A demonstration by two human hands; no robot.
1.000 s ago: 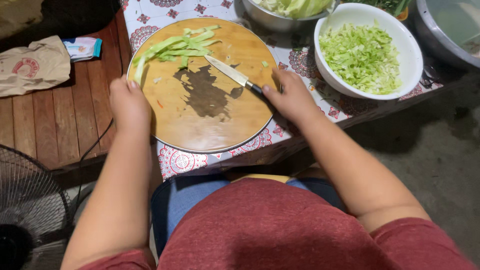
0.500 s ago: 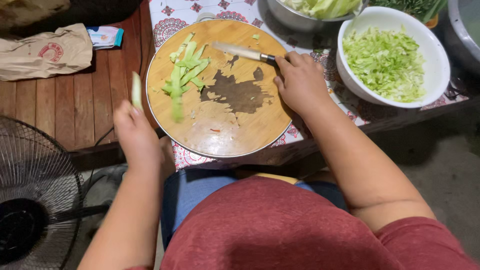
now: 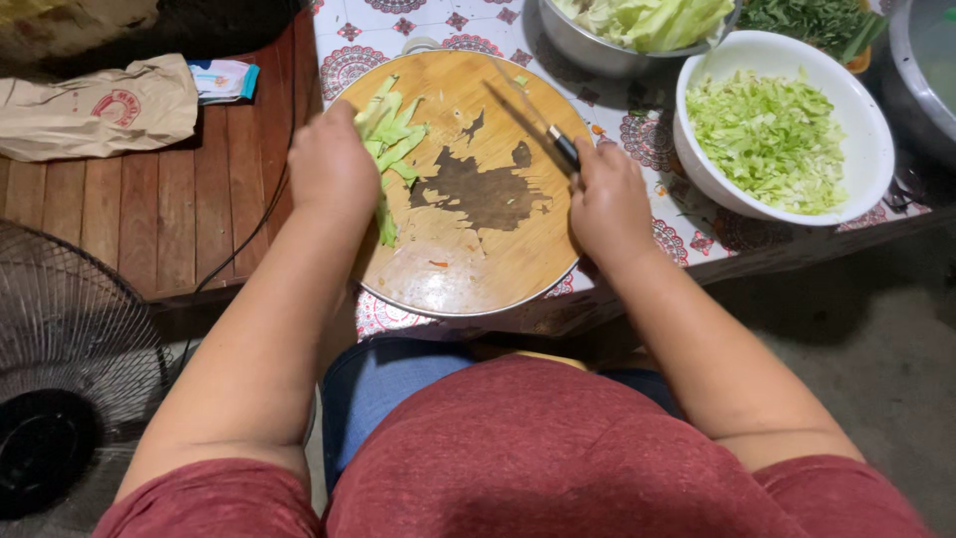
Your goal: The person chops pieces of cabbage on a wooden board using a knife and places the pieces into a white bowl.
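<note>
At the far left we see a fan (image 3: 60, 399) standing on the floor beside our knee, and above it a wooden bench (image 3: 149, 199) that carries a crumpled paper bag (image 3: 100, 108) and a small packet (image 3: 224, 80), both set well apart from the wet work. Our left hand (image 3: 332, 164) lies palm down on the near end of the cabbage strips (image 3: 390, 139), fingers curled over them, which we judge is to bunch the strips into one pile and keep them from sliding; they lie on the left side of the round board (image 3: 478, 249), running up towards its far rim. A dark wet patch marks the middle of the board, and a stray shred sits near its far edge. The board rests on a patterned cloth (image 3: 637, 130) at the table's corner, close to our lap, so both arms reach it easily. Our right hand (image 3: 607, 199) is closed round the handle of the knife (image 3: 543, 125), the blade blurred and raised over the right part of the board, angled away from us and clear of the strips. Behind it stands a steel bowl (image 3: 588, 50) of whole leaves, and to the right a white bowl (image 3: 787, 214) holds shredded cabbage (image 3: 767, 139), just beside the board where cut pieces can be swept across. Greens (image 3: 812, 18) and a steel basin (image 3: 921, 70) fill the far right corner.
</note>
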